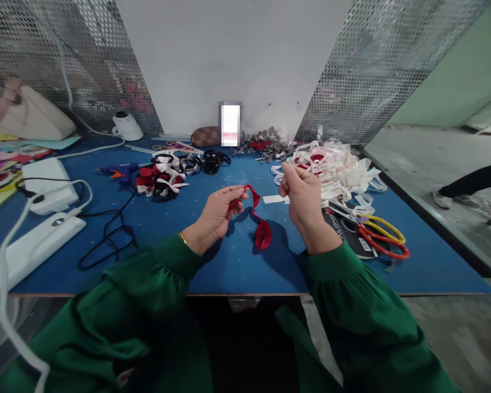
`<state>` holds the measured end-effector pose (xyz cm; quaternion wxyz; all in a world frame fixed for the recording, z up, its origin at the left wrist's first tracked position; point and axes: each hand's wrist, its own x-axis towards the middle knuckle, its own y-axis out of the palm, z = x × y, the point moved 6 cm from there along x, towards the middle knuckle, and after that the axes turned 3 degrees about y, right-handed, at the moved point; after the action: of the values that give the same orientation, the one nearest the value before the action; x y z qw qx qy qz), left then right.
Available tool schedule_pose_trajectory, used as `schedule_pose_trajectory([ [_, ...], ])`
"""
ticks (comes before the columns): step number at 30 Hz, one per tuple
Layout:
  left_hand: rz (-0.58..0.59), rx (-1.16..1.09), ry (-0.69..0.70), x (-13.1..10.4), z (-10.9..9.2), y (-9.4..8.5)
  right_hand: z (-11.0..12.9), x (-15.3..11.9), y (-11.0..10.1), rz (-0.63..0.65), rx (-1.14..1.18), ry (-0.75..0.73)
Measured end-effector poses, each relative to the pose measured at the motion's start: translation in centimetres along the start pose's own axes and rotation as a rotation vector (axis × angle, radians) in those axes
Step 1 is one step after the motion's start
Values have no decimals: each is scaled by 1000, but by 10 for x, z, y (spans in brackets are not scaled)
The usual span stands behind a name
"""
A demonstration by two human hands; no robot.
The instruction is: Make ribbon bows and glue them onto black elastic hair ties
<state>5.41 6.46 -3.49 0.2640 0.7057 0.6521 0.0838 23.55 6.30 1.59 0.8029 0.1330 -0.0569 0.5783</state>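
A red ribbon (263, 234) is pinched in my left hand (217, 214). From the fingers it twists down to the right, and its looped end lies on or just above the blue table. To the right, my right hand (305, 197) is closed, thumb against the curled fingers; whatever they may hold is too small or hidden to tell. A flat white strip (273, 199) lies on the table between the hands. Behind and beside my right hand spreads a heap of white ribbon pieces (339, 169), with some red among them.
Scissors with red and yellow handles (382, 237) lie on a black card (358, 240) at right. Red, white and black hair ties (161, 177), a blue glue gun (123, 171) and a power strip (36, 248) with cords occupy the left. A phone (230, 124) stands against the back panel.
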Motion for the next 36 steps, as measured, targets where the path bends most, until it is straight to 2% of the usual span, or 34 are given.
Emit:
schedule_pose_trajectory([
  [4,10,3,-15,-3,1,2,1,-4,5,57,-27,-11],
  [6,24,5,-18,-3,2,2,3,-5,5,44,-27,-56],
  [12,94,62,-74,-2,14,4,12,-4,-15,-218,-176,-263],
  [15,92,92,-96,-2,18,5,22,-8,-26,-382,-225,-370],
  [17,96,122,-109,-2,22,6,29,-15,-28,-444,-254,-439],
  [18,103,142,-117,-3,24,6,32,-19,-24,-427,-275,-470],
  [19,119,164,-127,-4,26,6,34,-22,-17,-356,-306,-496],
  [20,139,183,-124,-5,27,7,35,-26,-5,-233,-344,-515],
  [23,232,197,-57,-8,27,11,25,-39,40,356,-458,-515],
  [24,249,192,-36,-9,26,12,21,-43,49,509,-476,-500],
  [25,254,189,-30,-9,25,12,16,-44,53,594,-487,-474],
  [26,250,192,-41,-9,24,12,13,-41,52,603,-490,-436],
  [29,232,209,-79,-8,20,12,4,-19,31,455,-461,-254],
  [30,236,204,-73,-7,18,12,0,-13,26,443,-442,-186],
  [34,232,141,-24,-5,8,12,-10,-9,26,610,-386,-7],
  [36,206,112,-28,-3,7,9,-7,-9,25,579,-383,-19],
])
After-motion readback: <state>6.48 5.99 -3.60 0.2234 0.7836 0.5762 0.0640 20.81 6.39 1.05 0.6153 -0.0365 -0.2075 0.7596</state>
